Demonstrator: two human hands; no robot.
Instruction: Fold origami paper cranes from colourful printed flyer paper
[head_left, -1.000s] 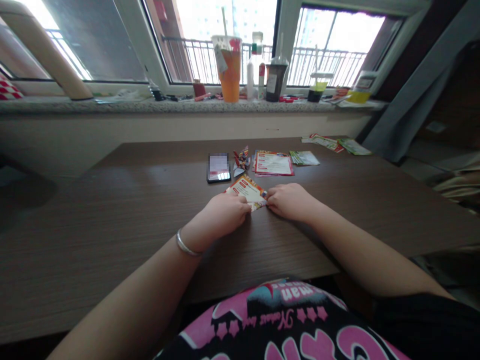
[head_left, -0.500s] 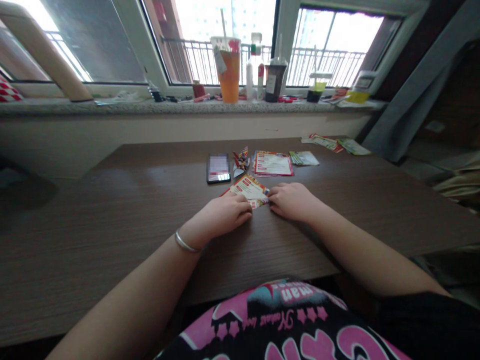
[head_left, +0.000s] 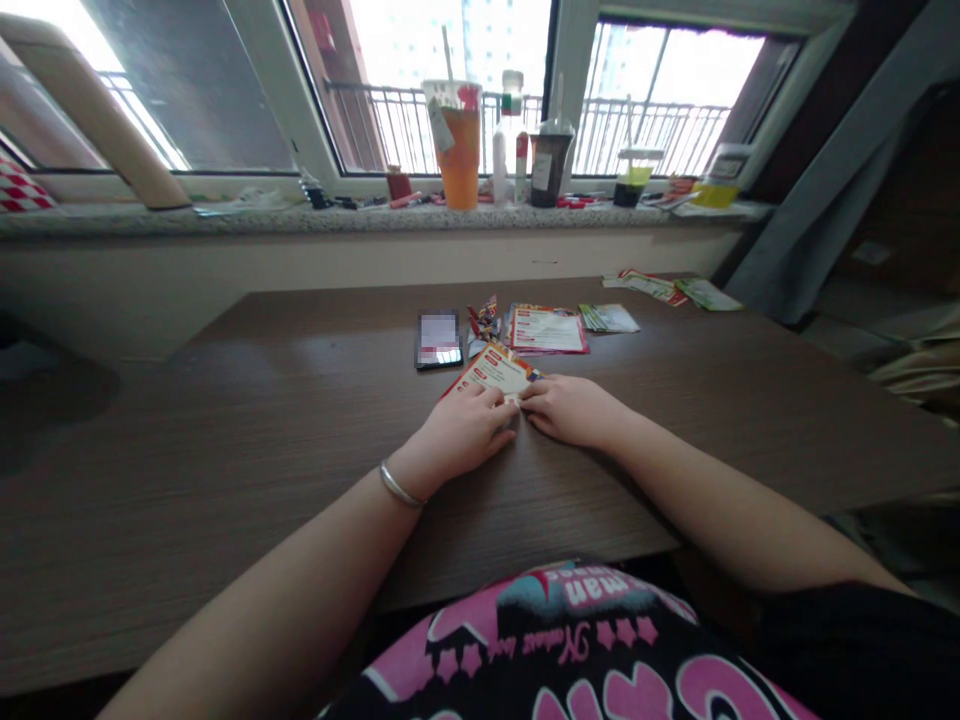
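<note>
A red-bordered printed paper sheet lies turned at an angle on the table, its near edge under my fingers. My left hand, with a silver bangle at the wrist, has bent fingers pressed on the near left part of the paper. From the other side, my right hand grips the near right edge with its fingertips. The fingertips of both hands almost meet, and they hide the paper's near corner. Just beyond it sits a crumpled or folded colourful paper piece.
A phone lies left of the papers. Behind my right hand is a stack of printed sheets, then a green-white packet. More papers lie at the back right. Drink cups and bottles line the windowsill.
Both hands have come closer together at the paper's near edge: the left moved right, the right moved left. The small near flap that showed between them is now mostly covered.
</note>
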